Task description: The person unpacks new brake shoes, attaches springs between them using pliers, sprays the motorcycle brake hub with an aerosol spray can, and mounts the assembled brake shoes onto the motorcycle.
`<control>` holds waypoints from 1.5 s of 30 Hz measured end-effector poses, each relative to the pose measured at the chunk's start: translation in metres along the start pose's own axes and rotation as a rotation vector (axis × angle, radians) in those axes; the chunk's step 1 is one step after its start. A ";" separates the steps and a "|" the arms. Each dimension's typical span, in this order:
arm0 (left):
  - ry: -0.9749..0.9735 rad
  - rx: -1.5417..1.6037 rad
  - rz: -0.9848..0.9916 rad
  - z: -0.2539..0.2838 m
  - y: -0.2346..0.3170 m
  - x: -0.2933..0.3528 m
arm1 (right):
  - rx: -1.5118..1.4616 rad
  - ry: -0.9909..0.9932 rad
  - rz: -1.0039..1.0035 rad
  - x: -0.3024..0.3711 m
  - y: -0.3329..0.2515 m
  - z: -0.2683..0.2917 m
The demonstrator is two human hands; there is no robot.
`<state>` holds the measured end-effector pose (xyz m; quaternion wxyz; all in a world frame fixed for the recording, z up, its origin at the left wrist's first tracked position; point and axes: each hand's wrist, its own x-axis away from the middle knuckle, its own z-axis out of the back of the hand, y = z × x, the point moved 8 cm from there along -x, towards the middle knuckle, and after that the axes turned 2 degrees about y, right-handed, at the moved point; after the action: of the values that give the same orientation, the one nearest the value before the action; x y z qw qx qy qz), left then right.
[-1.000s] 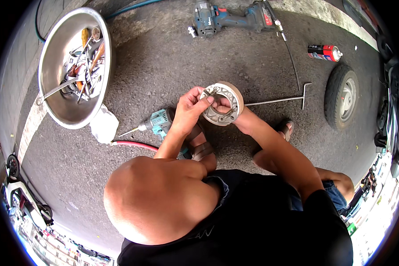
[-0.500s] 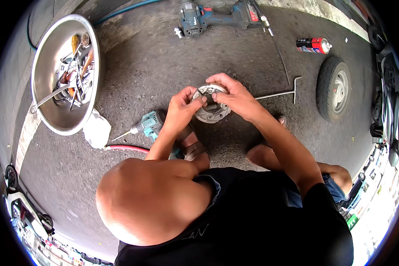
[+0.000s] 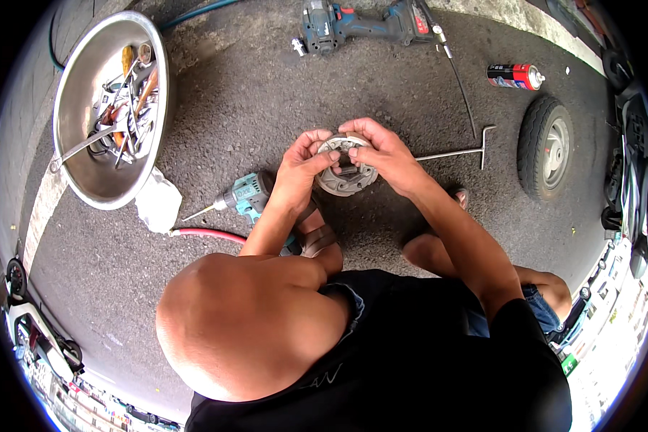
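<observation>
Between both hands, above the asphalt, I hold a ring-shaped pair of grey metal brake shoes (image 3: 344, 184). My left hand (image 3: 306, 160) is closed on the ring's upper left, its thumb lying over the face. On the upper right, my right hand (image 3: 384, 155) grips the rim with its fingers, and its thumb reaches toward the centre. The two hands' fingertips come close together at the top of the ring. Springs seem to cross the middle, but the thumbs partly hide them. A teal cordless drill (image 3: 246, 196) lies beside my left forearm.
A large metal basin (image 3: 70, 122) of hand tools stands at left, by a white bag (image 3: 158, 203) and red hose (image 3: 210, 233). Ahead lies a blue impact wrench (image 3: 363, 25). Rightward are a T-handle wrench (image 3: 450, 153), a spray can (image 3: 515, 76) and a small wheel (image 3: 543, 147).
My left fingers have moved up along the ring's top edge, closer to the right fingertips. Both hands still hold the brake shoes. The whole view has shifted slightly.
</observation>
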<state>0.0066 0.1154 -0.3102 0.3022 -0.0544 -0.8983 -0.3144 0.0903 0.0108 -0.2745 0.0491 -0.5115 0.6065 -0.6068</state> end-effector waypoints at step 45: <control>0.254 0.159 -0.309 0.105 0.127 -0.017 | 1.218 -0.122 0.237 -0.126 -0.151 -0.019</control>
<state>0.0033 0.2806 -0.3178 0.3643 0.1481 -0.8727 -0.2893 0.2218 0.1485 -0.2212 0.4334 -0.3548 0.2004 -0.8038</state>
